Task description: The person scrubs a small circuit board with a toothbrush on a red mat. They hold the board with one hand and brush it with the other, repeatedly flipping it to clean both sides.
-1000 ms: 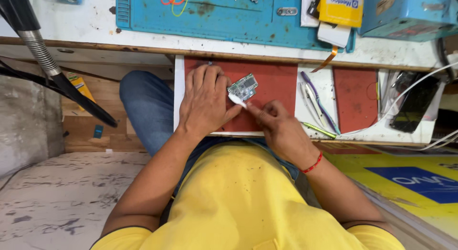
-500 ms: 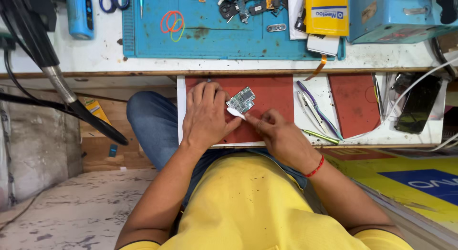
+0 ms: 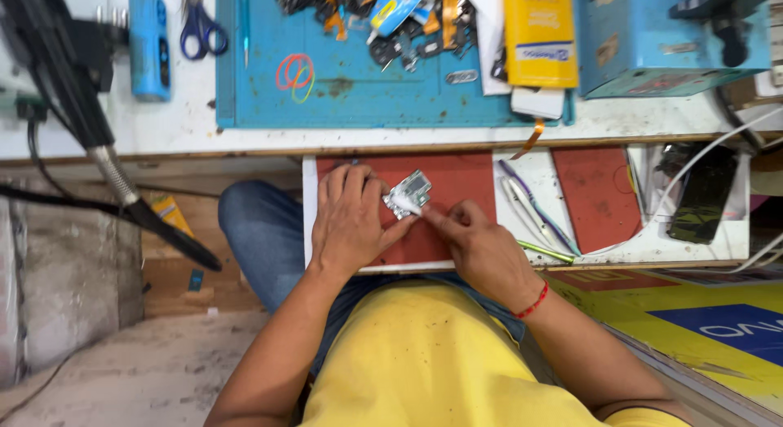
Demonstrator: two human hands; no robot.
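Compared with a moment earlier, the small circuit board (image 3: 407,194) had tilted up off the red mat (image 3: 457,178), its near edge raised against the left hand (image 3: 351,219), whose grip pressed on it; the right hand (image 3: 473,239) pinched a white tool (image 3: 410,205) at the board's edge, so the prying seemed to be biting; a yellow packet (image 3: 538,35) lay on the counter's blue mat (image 3: 359,92), beside a blue box (image 3: 661,44).

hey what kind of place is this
Probably a phone repair bench: the left hand steadies a small circuit board, tweezers lie beside it, and loose parts litter the blue mat.
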